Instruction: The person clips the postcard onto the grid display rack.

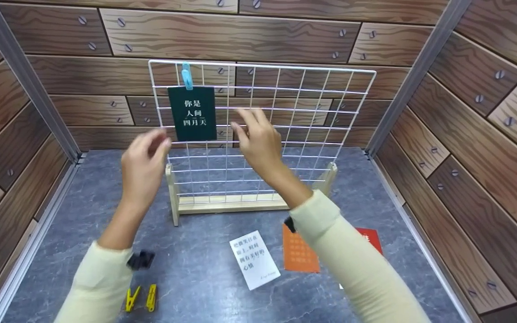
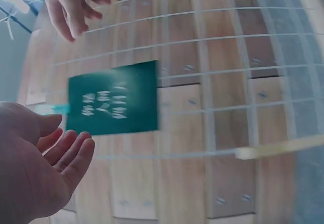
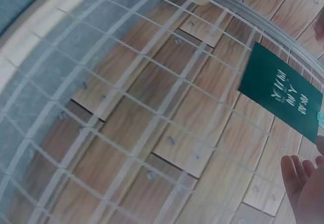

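A dark green card (image 1: pixel 193 114) with white characters hangs at the upper left of a white wire grid (image 1: pixel 303 110). A light blue clip (image 1: pixel 187 76) pins the card's top edge to the wires. To the card's lower left, my left hand (image 1: pixel 144 163) has loosely bent fingers and holds nothing. On the card's other side my right hand (image 1: pixel 263 142) is raised before the grid, also with nothing in its fingers. Both hands stand apart from the card, which the left wrist view shows between them.
The grid stands in a wooden base (image 1: pixel 231 205). On the grey marbled surface lie a white card (image 1: pixel 255 260), an orange card (image 1: pixel 301 251) and a red card (image 1: pixel 370 237) partly behind my right sleeve. Two yellow clips (image 1: pixel 151 298) lie at the front left. Wood-patterned walls enclose the space.
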Available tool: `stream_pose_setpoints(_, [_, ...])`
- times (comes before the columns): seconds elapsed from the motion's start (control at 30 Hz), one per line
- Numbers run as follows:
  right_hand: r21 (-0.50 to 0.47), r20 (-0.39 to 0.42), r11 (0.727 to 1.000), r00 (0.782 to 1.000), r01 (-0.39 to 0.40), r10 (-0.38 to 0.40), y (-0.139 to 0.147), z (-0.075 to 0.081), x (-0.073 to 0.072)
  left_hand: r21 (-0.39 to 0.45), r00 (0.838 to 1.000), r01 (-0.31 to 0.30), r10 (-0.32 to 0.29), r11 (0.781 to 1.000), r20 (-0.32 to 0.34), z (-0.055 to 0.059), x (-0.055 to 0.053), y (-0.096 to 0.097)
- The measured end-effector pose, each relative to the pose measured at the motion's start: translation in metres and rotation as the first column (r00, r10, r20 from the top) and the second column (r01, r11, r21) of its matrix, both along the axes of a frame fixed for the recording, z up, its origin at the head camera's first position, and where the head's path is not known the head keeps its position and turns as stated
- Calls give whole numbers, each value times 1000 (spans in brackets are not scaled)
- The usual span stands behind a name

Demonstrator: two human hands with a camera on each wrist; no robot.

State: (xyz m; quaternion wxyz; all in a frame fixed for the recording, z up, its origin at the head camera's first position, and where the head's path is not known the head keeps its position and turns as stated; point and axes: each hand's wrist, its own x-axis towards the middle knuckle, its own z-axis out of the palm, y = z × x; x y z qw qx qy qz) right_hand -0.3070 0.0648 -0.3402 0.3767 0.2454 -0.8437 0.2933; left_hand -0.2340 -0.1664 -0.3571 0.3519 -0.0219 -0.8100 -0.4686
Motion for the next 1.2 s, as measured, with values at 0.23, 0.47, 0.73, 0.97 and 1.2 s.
stream_pose_setpoints(0.23, [25, 140, 999, 990, -23, 19, 34, -65, 11, -42, 980, -36, 44, 998, 196, -67, 29, -25])
stream_pose_setpoints(0.47, [111, 385, 991, 922, -80, 31, 59, -136, 22, -68, 901, -53, 77, 996, 426, -120, 64, -50])
stream_pose_setpoints(0.73, [261, 495, 949, 868, -178, 27, 66, -198, 38, -39, 729, -92, 94, 995, 678, -156, 90, -75])
stream_pose_setpoints(0.97, [357, 581, 903, 814, -240, -13, 69, -242, 49, -70, 565, -101, 115, 992, 817, -187, 102, -98])
stream_pose_setpoints(1.2, [346, 653, 888, 757, -302, 3, 74, -267, 54, -116, 518, -36, 118, 993, 847, -217, 115, -115])
